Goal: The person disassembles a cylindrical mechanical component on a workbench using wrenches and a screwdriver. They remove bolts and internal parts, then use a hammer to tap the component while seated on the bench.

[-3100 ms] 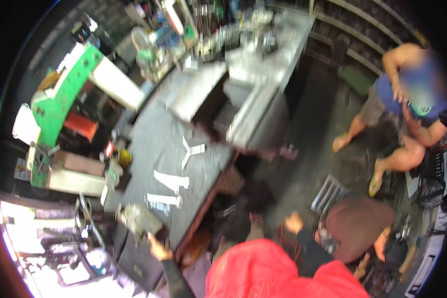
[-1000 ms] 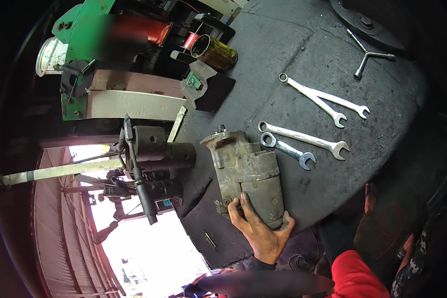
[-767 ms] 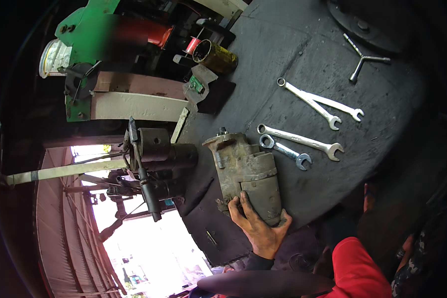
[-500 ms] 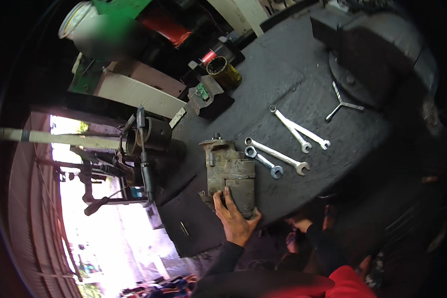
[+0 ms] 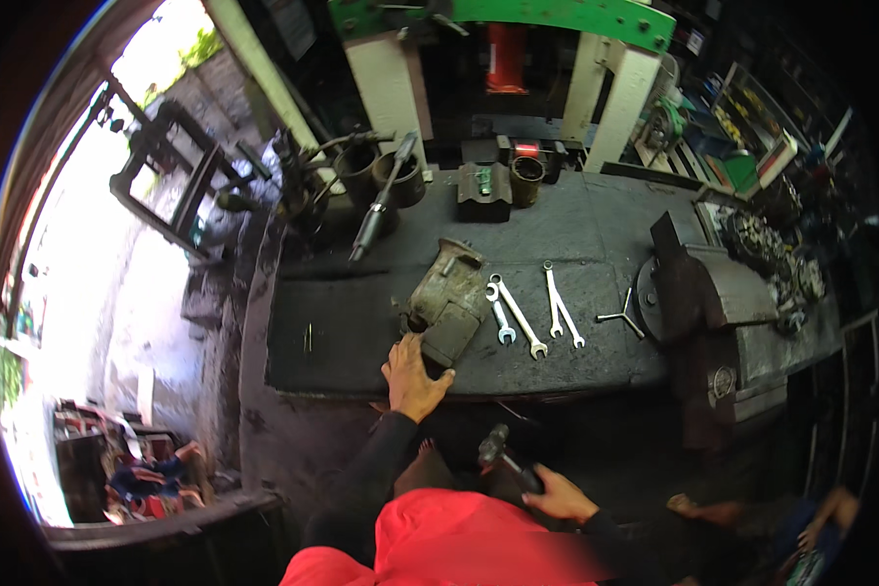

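A grimy cylindrical starter motor (image 5: 444,308) lies at a slant on the dark workbench. My left hand (image 5: 415,381) grips its near end, with the fingers along the left side and the thumb on the right. Below the bench edge, close to my body, my right hand (image 5: 562,495) is closed around the dark handle of a hammer (image 5: 495,446), its metal head pointing up and left. Right of the motor lie several combination wrenches (image 5: 520,314) and a three-armed wrench (image 5: 624,314).
A big vise (image 5: 718,293) stands at the bench's right. Metal cylinders (image 5: 398,181) with a long tool, a grooved block (image 5: 484,192) and a can (image 5: 526,181) line the back, before a green press frame (image 5: 518,12). Another person's arm (image 5: 830,518) shows at lower right.
My view has turned and straightened, so the bench now lies level. The hammer in my right hand has come into sight. My left hand remains on the starter motor.
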Tool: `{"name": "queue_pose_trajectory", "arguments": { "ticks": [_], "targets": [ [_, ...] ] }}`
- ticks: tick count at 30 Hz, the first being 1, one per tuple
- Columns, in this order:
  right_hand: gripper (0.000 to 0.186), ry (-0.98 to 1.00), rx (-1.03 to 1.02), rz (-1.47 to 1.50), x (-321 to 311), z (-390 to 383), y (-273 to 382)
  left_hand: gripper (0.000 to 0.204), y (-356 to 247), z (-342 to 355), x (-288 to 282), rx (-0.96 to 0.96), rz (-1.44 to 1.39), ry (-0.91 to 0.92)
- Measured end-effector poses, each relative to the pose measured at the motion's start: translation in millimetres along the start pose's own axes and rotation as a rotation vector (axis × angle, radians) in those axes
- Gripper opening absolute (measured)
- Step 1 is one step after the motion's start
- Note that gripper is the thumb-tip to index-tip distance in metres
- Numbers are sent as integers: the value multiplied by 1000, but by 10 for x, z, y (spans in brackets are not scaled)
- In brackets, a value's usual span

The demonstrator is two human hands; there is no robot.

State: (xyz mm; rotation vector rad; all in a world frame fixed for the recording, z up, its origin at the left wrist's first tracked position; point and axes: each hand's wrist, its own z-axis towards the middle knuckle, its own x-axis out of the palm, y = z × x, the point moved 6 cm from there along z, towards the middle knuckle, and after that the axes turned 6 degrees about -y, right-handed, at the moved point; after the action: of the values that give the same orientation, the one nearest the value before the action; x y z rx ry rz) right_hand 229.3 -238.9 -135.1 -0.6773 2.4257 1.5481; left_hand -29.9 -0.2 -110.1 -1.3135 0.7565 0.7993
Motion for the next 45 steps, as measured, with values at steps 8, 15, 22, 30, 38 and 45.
{"name": "queue_pose_trajectory", "arguments": {
  "ticks": [8, 15, 22, 30, 38, 45],
  "targets": [
    [48, -306, -41, -276, -194, 581, 915, 98, 22, 352, 353, -123, 39, 233],
    [49, -468, -274, -623, -142, 1293, 1594, 96, 244, 351, 667, 101, -124, 75],
    [48, -248, -484, -914, -242, 1936, 1992, 94, 237, 319, 706, 38, -54, -22],
    [42, -254, -484, -951, -493, 2221, 1856, 95, 95, 323, 484, 27, -33, 28],
    [44, -440, -513, -909, -676, 2290, 1940, 97, 141, 338, 498, -5, -3, 65],
    [44, -502, -511, -862, -780, 2224, 1971, 99, 132, 326, 467, 37, -19, -17]
  ]
}}
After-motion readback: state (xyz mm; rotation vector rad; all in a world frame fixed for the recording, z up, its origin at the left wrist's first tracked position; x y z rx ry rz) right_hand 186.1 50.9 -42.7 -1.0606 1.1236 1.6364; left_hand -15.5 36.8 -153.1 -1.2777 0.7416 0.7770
